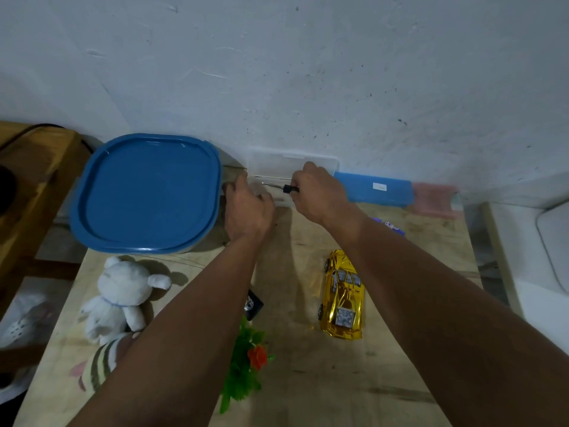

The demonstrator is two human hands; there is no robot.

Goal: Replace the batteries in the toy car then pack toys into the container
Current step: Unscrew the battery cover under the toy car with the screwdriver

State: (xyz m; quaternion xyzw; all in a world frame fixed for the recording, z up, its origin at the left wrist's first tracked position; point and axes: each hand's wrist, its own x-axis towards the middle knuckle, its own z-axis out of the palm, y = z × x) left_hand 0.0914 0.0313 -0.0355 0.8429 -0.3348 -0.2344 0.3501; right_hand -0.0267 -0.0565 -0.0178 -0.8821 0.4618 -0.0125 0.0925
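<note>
The wooden table [385, 380] is standing against a white wall [308, 57], its far edge touching it. A large container with a blue lid [147, 192] is sitting at the far left corner, overhanging the left edge; the lid is on. A clear plastic box [292, 161] is resting at the middle of the far edge against the wall, with a blue flat case [374, 188] just beside it to the right and a pink item [434, 195], blurred, at the far right corner.

Both forearms are reaching across the table to the clear box. The left hand [246, 208] is lying at the box's near left corner, fingers curled; whether it is gripping anything I cannot tell. The right hand [317, 192] is closing around the black handle of a small screwdriver [284, 188], the metal shaft pointing left over the box.

The gold toy car [343, 295] is sitting upright right of centre, well apart from both hands, lengthwise toward the near edge. A white teddy bear [121, 295] is lying near the left edge, below the container. A striped soft toy [101, 362] is touching the bear's lower side, partly hidden by the left forearm. A green plastic plant with an orange flower [246, 362] is lying toward the near edge at centre. A small black object [254, 305] is showing just beside the left forearm. A purple packet [389, 226] is peeking out from behind the right forearm.
</note>
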